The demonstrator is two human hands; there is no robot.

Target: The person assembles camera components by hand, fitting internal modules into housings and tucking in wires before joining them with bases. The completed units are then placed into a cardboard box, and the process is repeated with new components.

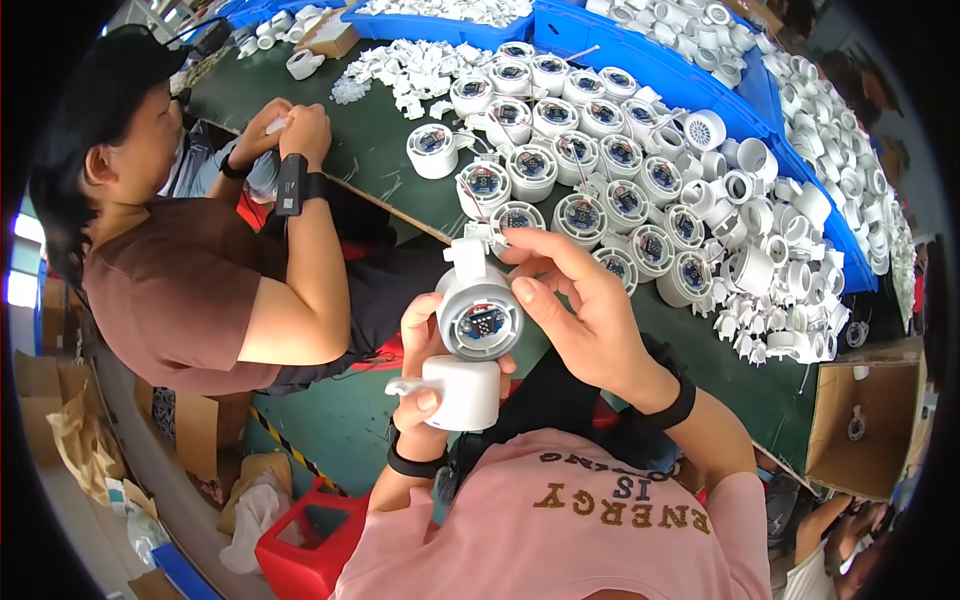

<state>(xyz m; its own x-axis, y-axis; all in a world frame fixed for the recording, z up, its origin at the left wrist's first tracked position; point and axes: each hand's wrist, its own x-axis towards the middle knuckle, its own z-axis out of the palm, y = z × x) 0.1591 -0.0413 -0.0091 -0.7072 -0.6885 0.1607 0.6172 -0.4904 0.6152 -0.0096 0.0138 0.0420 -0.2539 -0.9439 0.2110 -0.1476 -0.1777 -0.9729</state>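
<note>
My left hand [418,335] is wrapped round two white plastic parts, one above the other. The upper part is a round housing [481,325] with a grey-shaded rim and a small blue circuit board inside, its open face turned up toward me. A white clip-like bracket [467,258] stands at its top. Below it sits a smooth white cup-shaped cap [462,393] with a side tab, next to my left thumb. My right hand [585,310] is open beside the housing, thumb tip close to its rim and index finger stretched toward the bracket. Whether it touches either is unclear.
On the dark green table [385,150] stand several white housings with circuit boards [580,215]. To their right lie loose white rings and caps [770,260]. Blue bins [600,50] line the back. A co-worker [190,270] sits at left; a red stool [310,540] stands below.
</note>
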